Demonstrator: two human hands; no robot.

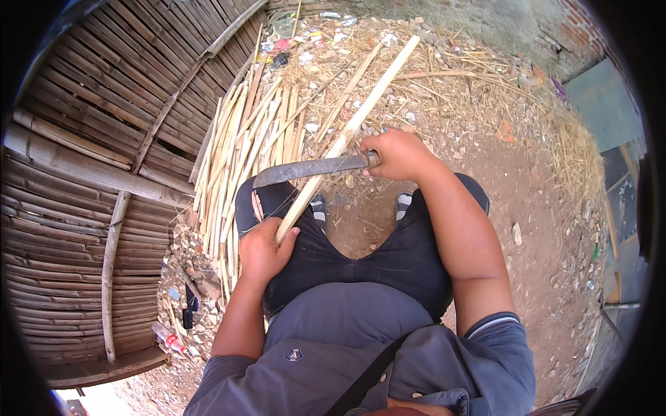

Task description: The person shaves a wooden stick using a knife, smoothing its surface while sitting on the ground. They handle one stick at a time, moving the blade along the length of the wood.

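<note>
My left hand [262, 251] is closed round the near end of a long, pale bamboo strip [374, 96], above my left thigh. The strip slants away to the far right, past my knees. In my right hand [397, 154] is the handle of a machete [312, 170], fingers wrapped round it. Its broad, dark blade points left and lies across the strip, with the tip over my left knee. Whether the edge bites into the strip I cannot tell. Beside my left leg lies a pile of split bamboo strips [232, 156].
A bamboo slat wall [83, 83] stands on the left. Straw and litter cover the ground [444, 104] ahead, up to a brick wall [579, 31]. Grey panels [605, 104] stand at the right. A red-and-white wrapper [168, 338] lies by the slat wall.
</note>
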